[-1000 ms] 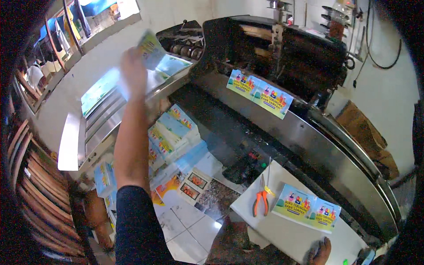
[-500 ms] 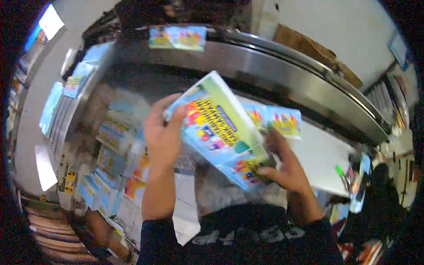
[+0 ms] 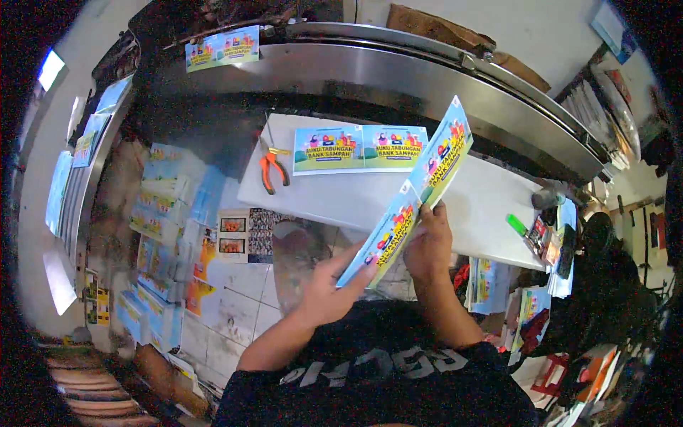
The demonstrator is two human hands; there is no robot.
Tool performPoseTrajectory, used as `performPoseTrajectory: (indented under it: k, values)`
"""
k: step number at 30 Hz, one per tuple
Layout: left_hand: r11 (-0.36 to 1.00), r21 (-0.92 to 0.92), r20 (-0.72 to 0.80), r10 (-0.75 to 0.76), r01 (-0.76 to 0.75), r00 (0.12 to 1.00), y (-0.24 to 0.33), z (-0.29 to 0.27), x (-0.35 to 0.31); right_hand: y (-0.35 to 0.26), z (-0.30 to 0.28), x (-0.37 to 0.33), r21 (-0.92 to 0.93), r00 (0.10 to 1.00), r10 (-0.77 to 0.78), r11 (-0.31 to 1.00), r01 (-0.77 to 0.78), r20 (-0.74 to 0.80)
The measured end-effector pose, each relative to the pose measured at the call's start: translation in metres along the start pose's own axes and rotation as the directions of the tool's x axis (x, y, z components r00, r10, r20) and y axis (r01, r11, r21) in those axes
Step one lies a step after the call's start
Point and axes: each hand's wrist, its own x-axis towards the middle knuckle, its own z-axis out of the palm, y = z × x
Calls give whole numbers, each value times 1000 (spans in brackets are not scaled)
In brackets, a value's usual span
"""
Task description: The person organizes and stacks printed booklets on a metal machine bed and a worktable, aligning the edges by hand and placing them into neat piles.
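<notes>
Two hands up, one printed sheet (image 3: 400,220) raised between them over the white worktop (image 3: 320,203), tilted so its far end points to the right. Single sheet or thin stack: cannot tell. Its face carries two colourful panels end to end, joined, with a slight bend where they meet.

My left grip (image 3: 331,293) pinches the near end, thumb across the face, fingers behind. My right grip (image 3: 429,245) is curled at the lower edge near the middle, fingertips touching; whether they press together on it I cannot tell.

Progress, as I judge it: printing on this piece looks finished, colour filling both panels. Checking or squaring it seems to be the step in hand. Not yet done: laying it down, and parting the panels, if that is wanted. A matching sheet (image 3: 359,149) lies flat on the far side of the worktop, also undivided. Another like it (image 3: 223,48) sits on the machine's metal rail (image 3: 398,67), far left. Stacks (image 3: 167,188) of similar prints stand to the left, so plenty appears printed. Orange-handled pliers (image 3: 271,154) lie at the worktop's left end, untouched.
</notes>
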Motion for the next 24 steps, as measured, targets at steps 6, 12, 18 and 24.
performPoseTrajectory:
  k: [6, 12, 18, 24]
  values:
    - [929, 231, -240, 344, -291, 908, -15, -1, 6, -11, -2, -7, -816, 627, -777, 326, 478, 57]
    - [714, 458, -42, 613, -530, 789, -22, -7, 7, -55, 30, -30, -748, 746, -111, 36, 663, 656]
    - [580, 517, 83, 698, -629, 711, -30, -14, 8, -61, 26, -23, -701, 716, -32, 176, 691, 698]
    - [604, 522, 74, 672, -603, 737, -33, -15, 3, -50, 19, -27, -760, 812, -45, 325, 563, 582]
